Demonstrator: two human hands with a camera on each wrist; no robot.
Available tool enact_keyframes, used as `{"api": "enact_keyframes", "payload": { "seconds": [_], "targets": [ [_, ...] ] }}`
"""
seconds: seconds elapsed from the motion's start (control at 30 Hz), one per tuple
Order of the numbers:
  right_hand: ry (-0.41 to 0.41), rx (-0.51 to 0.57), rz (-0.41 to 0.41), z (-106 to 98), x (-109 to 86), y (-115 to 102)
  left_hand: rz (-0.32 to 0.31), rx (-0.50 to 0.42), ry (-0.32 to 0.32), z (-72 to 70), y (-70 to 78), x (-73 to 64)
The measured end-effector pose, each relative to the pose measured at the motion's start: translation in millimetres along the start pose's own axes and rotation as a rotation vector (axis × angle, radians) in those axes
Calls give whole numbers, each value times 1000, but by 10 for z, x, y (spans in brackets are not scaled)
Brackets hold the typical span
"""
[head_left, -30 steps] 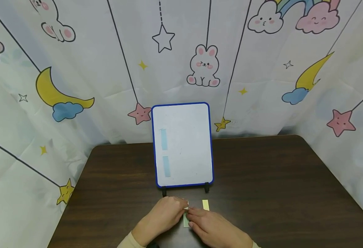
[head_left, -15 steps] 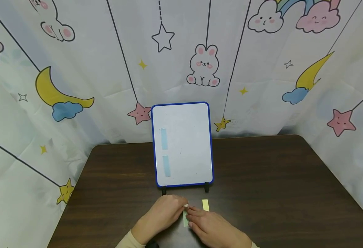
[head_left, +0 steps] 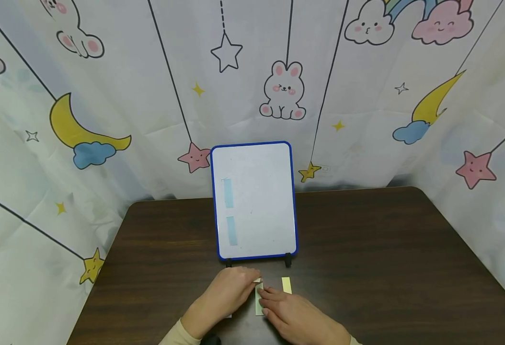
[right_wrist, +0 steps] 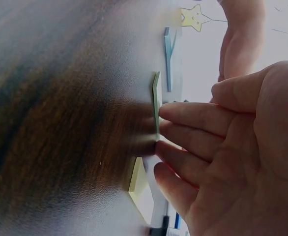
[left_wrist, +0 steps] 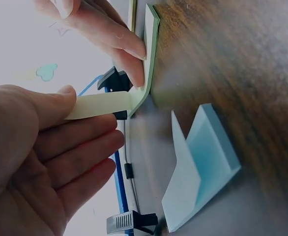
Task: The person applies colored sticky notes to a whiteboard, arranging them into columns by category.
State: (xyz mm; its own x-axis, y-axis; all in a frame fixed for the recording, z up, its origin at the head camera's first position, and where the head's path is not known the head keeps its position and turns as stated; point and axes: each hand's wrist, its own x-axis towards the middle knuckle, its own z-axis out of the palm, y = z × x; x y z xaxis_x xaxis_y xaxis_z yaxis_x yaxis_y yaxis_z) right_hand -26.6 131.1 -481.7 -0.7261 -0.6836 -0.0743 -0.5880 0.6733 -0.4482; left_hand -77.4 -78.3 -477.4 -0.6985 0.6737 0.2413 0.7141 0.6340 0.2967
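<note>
A narrow light green sticky note pad (head_left: 259, 306) lies on the table between the hands. My left hand (head_left: 224, 299) pinches the far end of its top sticky note (left_wrist: 100, 105) between thumb and index finger. In the left wrist view that note is bent up from the pad, still joined to it at one end; the other fingers stretch out loosely. My right hand (head_left: 300, 316) rests straight fingertips on the pad, as the right wrist view also shows. A blue sticky note pad (left_wrist: 208, 152), its top sheet curled up, lies below my left hand.
A yellow sticky note pad (head_left: 286, 284) lies just beyond my right hand. Behind stands a blue-framed whiteboard (head_left: 261, 201) on black feet, with two blue sticky notes (head_left: 228, 193) on its left side. A patterned curtain (head_left: 149, 120) hangs behind the table (head_left: 386, 249).
My left hand has moved slightly forward, away from me, drawing the green sticky note's end with it. More of the green pad shows, and a blue pad's edge appears under the left wrist. My right hand stays put.
</note>
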Motion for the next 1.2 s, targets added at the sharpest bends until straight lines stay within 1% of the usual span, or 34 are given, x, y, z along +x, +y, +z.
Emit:
{"api": "enact_keyframes", "payload": {
  "seconds": [0.23,0.5,0.73,0.93,1.0,1.2],
  "targets": [
    [-7,8,16,9,3,7,-23,3,25,-16,-1,-9],
    [14,-4,15,20,9,5,-31,-15,45,-8,-6,-7],
    [-22,19,51,-1,14,3,-33,-22,75,-25,-7,-3],
    [-40,19,44,-14,23,13,-23,-18,89,-49,-4,2],
    [-51,25,43,-15,26,22,-16,-13,106,-50,-5,-3],
    [-72,48,70,1,28,23,20,25,222,-48,-28,-4]
  ]
}}
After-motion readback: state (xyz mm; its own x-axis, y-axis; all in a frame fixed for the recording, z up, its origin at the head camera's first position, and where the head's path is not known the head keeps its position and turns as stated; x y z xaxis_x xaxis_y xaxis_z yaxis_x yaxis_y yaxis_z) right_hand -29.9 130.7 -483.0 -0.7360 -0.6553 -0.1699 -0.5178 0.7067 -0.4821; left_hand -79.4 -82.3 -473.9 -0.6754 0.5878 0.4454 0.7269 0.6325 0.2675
